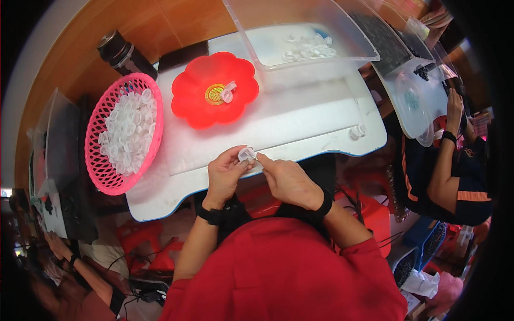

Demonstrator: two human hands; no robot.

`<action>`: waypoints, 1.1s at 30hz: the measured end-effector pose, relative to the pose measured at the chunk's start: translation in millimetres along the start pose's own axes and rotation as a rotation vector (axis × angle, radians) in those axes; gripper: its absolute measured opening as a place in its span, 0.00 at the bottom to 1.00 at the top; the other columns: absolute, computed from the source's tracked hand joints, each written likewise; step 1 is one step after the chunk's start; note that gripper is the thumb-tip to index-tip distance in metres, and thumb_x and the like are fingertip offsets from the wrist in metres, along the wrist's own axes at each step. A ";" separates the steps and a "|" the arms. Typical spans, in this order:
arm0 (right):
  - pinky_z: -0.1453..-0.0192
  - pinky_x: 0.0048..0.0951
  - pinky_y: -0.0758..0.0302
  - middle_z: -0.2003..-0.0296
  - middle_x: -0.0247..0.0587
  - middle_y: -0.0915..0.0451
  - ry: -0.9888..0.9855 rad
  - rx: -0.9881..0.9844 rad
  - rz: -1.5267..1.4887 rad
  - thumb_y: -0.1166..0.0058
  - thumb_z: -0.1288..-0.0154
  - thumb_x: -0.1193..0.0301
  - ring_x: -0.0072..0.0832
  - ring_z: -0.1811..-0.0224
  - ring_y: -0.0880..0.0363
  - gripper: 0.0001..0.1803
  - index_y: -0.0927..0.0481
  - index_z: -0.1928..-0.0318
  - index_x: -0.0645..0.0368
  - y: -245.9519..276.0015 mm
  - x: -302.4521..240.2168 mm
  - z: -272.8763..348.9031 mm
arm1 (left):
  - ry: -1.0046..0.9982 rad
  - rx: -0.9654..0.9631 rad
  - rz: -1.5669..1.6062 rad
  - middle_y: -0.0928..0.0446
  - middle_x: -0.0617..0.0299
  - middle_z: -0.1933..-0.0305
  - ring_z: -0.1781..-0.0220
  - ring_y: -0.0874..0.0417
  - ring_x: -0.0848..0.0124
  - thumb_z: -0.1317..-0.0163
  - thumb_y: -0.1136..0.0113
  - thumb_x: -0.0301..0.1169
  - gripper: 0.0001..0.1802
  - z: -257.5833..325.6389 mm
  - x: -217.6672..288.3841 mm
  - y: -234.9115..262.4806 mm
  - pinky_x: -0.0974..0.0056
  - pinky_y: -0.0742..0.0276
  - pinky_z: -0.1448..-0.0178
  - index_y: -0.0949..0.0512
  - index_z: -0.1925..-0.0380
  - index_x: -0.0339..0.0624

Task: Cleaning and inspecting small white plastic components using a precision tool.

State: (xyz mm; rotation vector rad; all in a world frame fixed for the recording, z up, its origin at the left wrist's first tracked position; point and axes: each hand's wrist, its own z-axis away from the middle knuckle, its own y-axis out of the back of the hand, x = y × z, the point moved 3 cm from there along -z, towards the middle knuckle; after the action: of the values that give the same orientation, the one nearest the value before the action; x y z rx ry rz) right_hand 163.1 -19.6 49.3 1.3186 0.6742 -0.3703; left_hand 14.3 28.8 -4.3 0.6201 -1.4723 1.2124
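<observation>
My left hand (225, 174) pinches a small translucent white plastic part (246, 153) over the near edge of the white table. In my right hand (292, 183) is a thin tool, mostly hidden by the fingers, whose narrow metal tip (255, 157) touches the part. A red flower-shaped dish (203, 116) lies beyond my hands with one or two similar white pieces (228, 92) in it. To the left, a pink lattice basket (95, 155) holds a heap of such pieces (127, 134).
A clear plastic bin (316, 63) with more white pieces (309, 47) stands at the back. Small white pieces (357, 131) lie near the table's (278, 115) right end. A dark flask (126, 55) is behind the basket. Co-workers' hands (454, 109) show at right and left.
</observation>
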 end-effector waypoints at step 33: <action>0.66 0.49 0.30 0.76 0.62 0.25 -0.032 -0.135 -0.329 0.58 0.41 0.77 0.56 0.70 0.24 0.17 0.30 0.50 0.63 8.2 9.4 -9.1 | 0.003 -0.021 -0.075 0.23 0.53 0.55 0.57 0.20 0.72 0.40 0.47 0.16 0.17 2.6 0.1 0.5 0.70 0.22 0.51 0.29 0.50 0.27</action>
State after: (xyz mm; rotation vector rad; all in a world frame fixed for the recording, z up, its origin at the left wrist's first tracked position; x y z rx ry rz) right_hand 173.0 -7.8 48.6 1.0721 0.8766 -0.5994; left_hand 12.8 26.6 -4.1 0.6532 -1.4447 1.1389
